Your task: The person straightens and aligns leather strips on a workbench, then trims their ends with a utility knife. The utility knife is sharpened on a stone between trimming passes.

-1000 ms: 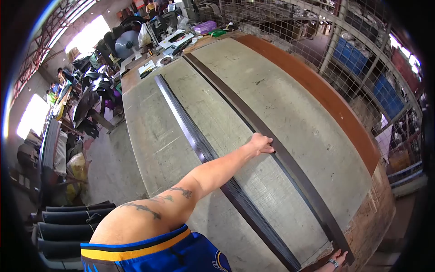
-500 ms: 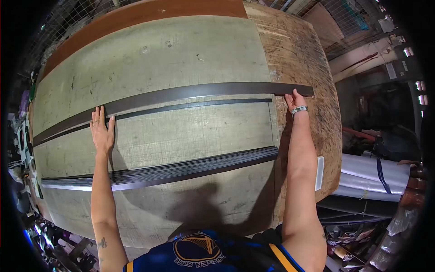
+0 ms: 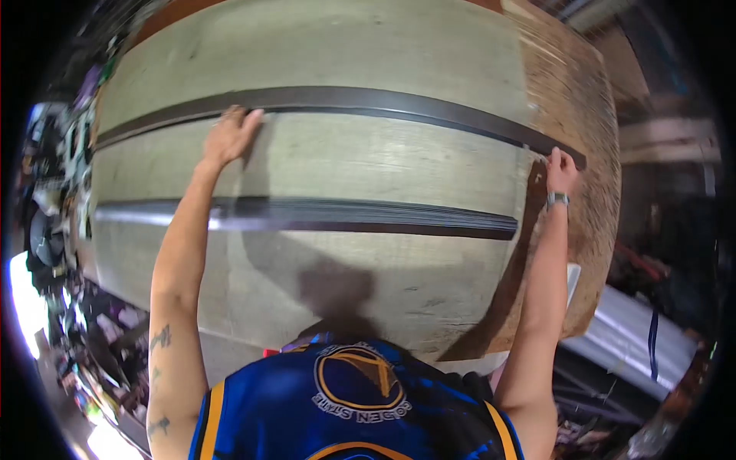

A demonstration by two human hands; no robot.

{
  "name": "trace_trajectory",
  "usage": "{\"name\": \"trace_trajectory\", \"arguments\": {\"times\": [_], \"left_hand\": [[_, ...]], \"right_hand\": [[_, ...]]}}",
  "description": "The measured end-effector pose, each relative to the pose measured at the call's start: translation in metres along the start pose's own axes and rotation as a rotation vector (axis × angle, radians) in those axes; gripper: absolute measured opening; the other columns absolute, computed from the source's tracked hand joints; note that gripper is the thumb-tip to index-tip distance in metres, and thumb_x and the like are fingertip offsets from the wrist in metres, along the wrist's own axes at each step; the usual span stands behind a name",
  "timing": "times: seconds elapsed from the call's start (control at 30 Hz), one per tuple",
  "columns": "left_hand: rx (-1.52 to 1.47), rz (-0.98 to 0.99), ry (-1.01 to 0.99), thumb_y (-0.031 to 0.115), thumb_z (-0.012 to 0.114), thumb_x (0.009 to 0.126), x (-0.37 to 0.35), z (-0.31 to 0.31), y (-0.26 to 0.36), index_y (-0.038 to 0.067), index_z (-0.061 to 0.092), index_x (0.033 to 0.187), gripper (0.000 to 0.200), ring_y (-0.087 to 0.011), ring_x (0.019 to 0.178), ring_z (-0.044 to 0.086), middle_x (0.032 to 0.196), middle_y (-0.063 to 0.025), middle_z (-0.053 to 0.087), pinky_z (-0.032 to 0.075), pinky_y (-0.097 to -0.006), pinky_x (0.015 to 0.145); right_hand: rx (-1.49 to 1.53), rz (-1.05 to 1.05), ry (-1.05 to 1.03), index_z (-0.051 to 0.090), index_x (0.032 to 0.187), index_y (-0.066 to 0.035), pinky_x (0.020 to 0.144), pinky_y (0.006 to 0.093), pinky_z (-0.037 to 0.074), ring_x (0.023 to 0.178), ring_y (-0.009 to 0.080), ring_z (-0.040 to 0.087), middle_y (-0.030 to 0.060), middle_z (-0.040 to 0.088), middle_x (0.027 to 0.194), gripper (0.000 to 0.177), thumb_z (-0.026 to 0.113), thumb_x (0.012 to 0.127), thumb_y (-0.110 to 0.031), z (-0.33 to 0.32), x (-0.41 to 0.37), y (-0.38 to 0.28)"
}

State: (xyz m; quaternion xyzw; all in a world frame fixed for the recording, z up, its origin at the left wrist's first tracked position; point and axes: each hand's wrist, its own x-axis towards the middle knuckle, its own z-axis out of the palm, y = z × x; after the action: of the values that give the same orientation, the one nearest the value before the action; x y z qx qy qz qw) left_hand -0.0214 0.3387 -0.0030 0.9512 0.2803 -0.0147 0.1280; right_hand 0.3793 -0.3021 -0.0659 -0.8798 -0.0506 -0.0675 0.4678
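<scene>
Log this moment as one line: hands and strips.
left hand: at near edge of long dark strip | right hand: near that strip's right end | stacked strips: lying separately on table

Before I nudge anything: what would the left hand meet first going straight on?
The long dark strip; the left hand appears to be right at its near edge, though blur makes exact contact unclear.

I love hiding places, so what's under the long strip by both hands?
Pale board shows along the strip, and brown wood around its right end. Whatever lies directly beneath is covered.
</scene>
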Motion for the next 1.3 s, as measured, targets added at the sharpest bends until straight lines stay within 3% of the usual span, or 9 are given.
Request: {"name": "trace_trajectory", "arguments": {"times": [0.07,0.1,0.17,0.27,0.4,0.67,0.93,1.13,1.3], "left_hand": [[-0.196,-0.035,-0.269,0.068,0.050,0.100,-0.056,-0.032,0.044,-0.002,0.067,0.126,0.077,-0.0427,0.127,0.061,0.132,-0.0276,0.066,0.049,-0.0500,0.106],[-0.157,0.196,-0.121,0.069,0.053,0.099,-0.087,-0.006,0.037,0.000,0.066,0.131,0.077,-0.0438,0.129,0.060,0.137,-0.0264,0.065,0.048,-0.0499,0.108],[0.002,0.336,-0.231,0.070,0.064,0.091,-0.146,0.001,0.057,0.005,0.057,0.149,0.088,-0.0393,0.153,0.039,0.160,-0.0232,0.048,0.030,-0.0513,0.126],[0.004,0.327,-0.178,0.059,0.074,0.089,-0.188,0.010,0.066,0.011,0.050,0.154,0.085,-0.0350,0.158,0.031,0.167,-0.0188,0.038,0.025,-0.0510,0.130],[-0.100,0.331,-0.073,0.037,0.084,0.083,-0.195,0.025,0.057,0.009,0.052,0.145,0.075,-0.0375,0.156,0.033,0.163,-0.0198,0.043,0.025,-0.0511,0.130],[-0.106,0.488,0.068,0.028,0.084,0.081,-0.193,0.057,0.036,0.008,0.059,0.128,0.057,-0.0320,0.125,0.059,0.122,-0.0119,0.069,0.045,-0.0450,0.104],[0.031,0.561,0.193,0.048,0.075,0.090,-0.205,0.023,-0.123,0.014,0.064,0.122,0.048,-0.0267,0.120,0.063,0.116,-0.0093,0.071,0.046,-0.0430,0.102],[0.094,0.490,0.402,0.056,0.074,0.087,-0.206,-0.015,-0.298,0.013,0.065,0.113,0.051,-0.0295,0.112,0.059,0.110,-0.0093,0.063,0.046,-0.0441,0.099],[0.123,0.479,0.344,0.057,0.073,0.088,-0.147,-0.034,-0.339,0.008,0.063,0.109,0.055,-0.0314,0.109,0.060,0.110,-0.0126,0.063,0.048,-0.0439,0.094]], "right_hand": [[0.017,-0.133,-0.182,0.072,0.121,0.000,0.085,0.0321,0.056,0.094,0.0154,0.071,0.0064,0.077,0.103,0.039,0.069,0.104,-0.036,0.015,-0.077,-0.093],[0.029,-0.164,-0.250,0.071,0.126,-0.001,0.092,0.0360,0.056,0.104,0.0206,0.073,0.0125,0.078,0.112,0.042,0.069,0.103,-0.036,0.031,-0.118,-0.125],[-0.075,-0.243,-0.505,0.069,0.131,0.000,0.101,0.0412,0.054,0.119,0.0330,0.070,0.0218,0.073,0.126,0.052,0.071,0.099,-0.041,0.053,-0.193,-0.191],[-0.231,-0.677,-0.737,0.059,0.145,-0.002,0.117,0.0519,0.042,0.141,0.0396,0.053,0.0246,0.057,0.150,0.078,0.072,0.093,-0.057,0.121,-0.257,-0.204],[-0.494,-0.738,-0.878,0.054,0.150,-0.006,0.126,0.0555,0.027,0.156,0.0420,0.032,0.0265,0.038,0.164,0.091,0.068,0.088,-0.072,0.171,-0.325,-0.247],[-0.379,-0.826,-0.722,0.062,0.125,0.000,0.097,0.0522,0.045,0.107,0.0427,0.059,0.0207,0.065,0.115,0.061,0.081,0.088,-0.044,0.185,-0.373,-0.255],[-0.554,-0.820,-0.449,0.062,0.135,-0.008,0.096,0.0478,0.044,0.107,0.0363,0.059,0.0141,0.064,0.113,0.040,0.072,0.098,-0.018,0.189,-0.420,-0.257],[-0.636,-0.777,-0.346,0.063,0.134,-0.010,0.103,0.0490,0.043,0.111,0.0363,0.058,0.0140,0.065,0.120,0.040,0.072,0.097,-0.019,0.201,-0.420,-0.248],[-0.678,-0.650,-0.291,0.064,0.133,-0.011,0.103,0.0498,0.043,0.111,0.0369,0.057,0.0144,0.063,0.113,0.036,0.070,0.099,-0.022,0.227,-0.398,-0.250]]}}
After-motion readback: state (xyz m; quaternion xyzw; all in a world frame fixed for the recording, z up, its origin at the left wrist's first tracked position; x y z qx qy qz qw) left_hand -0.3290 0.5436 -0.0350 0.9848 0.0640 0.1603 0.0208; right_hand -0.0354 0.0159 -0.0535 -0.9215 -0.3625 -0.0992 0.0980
